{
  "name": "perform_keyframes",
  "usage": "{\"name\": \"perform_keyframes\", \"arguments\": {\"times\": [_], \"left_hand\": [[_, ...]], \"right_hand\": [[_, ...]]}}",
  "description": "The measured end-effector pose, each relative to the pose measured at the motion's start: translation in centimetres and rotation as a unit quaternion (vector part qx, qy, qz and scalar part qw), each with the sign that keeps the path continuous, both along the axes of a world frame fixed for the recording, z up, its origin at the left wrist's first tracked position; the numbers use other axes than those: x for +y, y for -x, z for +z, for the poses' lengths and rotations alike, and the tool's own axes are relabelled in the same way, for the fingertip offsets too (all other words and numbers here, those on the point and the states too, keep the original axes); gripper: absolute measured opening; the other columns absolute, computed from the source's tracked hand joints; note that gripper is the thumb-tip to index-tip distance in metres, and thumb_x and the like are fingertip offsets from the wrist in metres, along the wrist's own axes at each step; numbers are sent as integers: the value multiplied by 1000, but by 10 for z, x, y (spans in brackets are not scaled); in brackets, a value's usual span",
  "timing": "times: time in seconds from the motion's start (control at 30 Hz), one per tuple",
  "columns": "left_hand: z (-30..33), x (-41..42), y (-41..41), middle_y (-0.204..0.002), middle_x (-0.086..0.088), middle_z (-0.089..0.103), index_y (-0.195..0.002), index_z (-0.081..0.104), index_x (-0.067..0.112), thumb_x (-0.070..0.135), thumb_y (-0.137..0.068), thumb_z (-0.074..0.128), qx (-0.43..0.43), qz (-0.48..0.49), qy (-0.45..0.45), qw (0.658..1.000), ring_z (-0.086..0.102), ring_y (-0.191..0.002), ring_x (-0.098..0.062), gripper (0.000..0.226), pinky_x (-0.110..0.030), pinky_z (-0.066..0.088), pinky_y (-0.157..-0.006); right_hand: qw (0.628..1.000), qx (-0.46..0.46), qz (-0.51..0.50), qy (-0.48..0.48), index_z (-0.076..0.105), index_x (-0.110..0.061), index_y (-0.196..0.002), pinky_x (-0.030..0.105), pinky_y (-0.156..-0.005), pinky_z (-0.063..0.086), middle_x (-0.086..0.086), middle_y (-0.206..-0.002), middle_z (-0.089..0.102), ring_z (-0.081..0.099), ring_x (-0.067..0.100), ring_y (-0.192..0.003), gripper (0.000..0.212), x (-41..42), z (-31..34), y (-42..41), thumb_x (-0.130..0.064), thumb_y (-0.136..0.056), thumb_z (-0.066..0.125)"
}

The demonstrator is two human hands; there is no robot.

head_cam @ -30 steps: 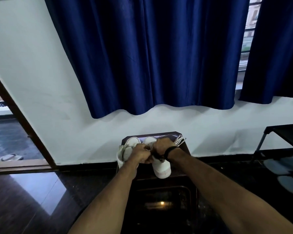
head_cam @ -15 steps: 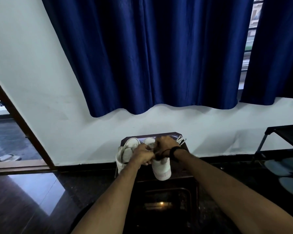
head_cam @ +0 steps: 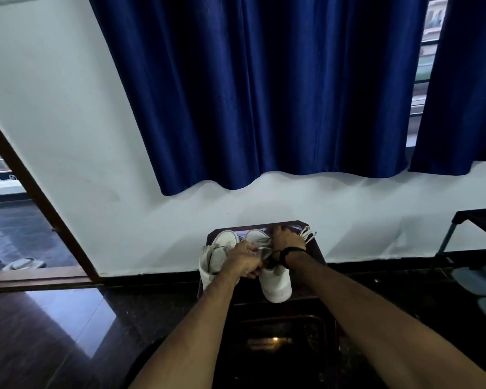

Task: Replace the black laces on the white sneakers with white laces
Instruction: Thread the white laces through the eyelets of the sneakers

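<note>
two white sneakers sit side by side on a small dark stool point(head_cam: 314, 249) against the wall, toes pointing away from the person. left sneaker point(head_cam: 212, 256) is partly hidden behind the left hand; right sneaker point(head_cam: 275, 284) has its heel end hanging over the stool's near edge.

left hand point(head_cam: 243, 262) is clenched over the gap between the two shoes, fingers curled round sth at the right sneaker's tongue area. looks like lace or tongue fabric, can't tell which. right hand point(head_cam: 288, 238) is further back over the front of the right sneaker, fingers bent down onto it; whether it pinches a lace or just presses the shoe, can't tell. a black lace point(head_cam: 272, 258) shows as a dark loop just below the right wrist, near the shoe's opening, next to a black wristband point(head_cam: 292, 251). a bunch of white laces point(head_cam: 307, 234) lies on the stool's far right corner, just beside the right hand.

bkgd: blue curtains point(head_cam: 264, 94) hang over a white wall point(head_cam: 68, 122), a strip of window point(head_cam: 422, 66) between them. dark glossy floor point(head_cam: 54, 332). a dark rack point(head_cam: 477, 228) on the right w/ grey footwear point(head_cam: 477, 279) under it. doorway on the left w/ a sandal point(head_cam: 23, 263) outside.
</note>
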State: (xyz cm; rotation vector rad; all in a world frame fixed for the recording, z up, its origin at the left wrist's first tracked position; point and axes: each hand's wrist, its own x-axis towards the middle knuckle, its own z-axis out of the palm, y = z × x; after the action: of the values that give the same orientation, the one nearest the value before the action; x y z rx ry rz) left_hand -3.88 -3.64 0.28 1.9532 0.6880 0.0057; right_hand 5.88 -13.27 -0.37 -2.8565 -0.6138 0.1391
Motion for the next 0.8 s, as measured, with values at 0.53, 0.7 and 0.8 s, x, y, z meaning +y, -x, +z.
{"name": "perform_keyframes", "arguments": {"times": [0.53, 0.7, 0.8], "left_hand": [[-6, 63, 59, -115, -19, 56, -119, 56, 6, 38, -79, 67, -8, 242, -345, 907, 54, -109, -38, 52, -42, 46, -86], [-31, 71, 65, -115, -18, 67, -107, 67, 5, 44, -87, 54, 44, 167, -164, 971, 61, -109, -36, 46, -36, 50, -86], [-32, 60, 64, -117, -18, 63, -110, 64, 3, 51, -87, 56, 16, 186, -175, 967, 59, -110, -39, 53, -40, 49, -87]], "right_hand": [[969, 96, -75, -216, 54, -9, -113, 29, -79, 47, 11, -112, 57, 61, 28, -104, 70, -12, -14, 22, -46, -59, 80], [945, 57, -103, -306, 52, -9, -114, 31, -86, 43, 14, -119, 54, 55, 32, -110, 47, -5, -22, 47, -26, -75, 73], [930, 46, -59, -361, 56, -12, -110, 30, -84, 42, 10, -110, 59, 55, 27, -106, 43, -11, -31, 53, -36, -78, 73]]}}
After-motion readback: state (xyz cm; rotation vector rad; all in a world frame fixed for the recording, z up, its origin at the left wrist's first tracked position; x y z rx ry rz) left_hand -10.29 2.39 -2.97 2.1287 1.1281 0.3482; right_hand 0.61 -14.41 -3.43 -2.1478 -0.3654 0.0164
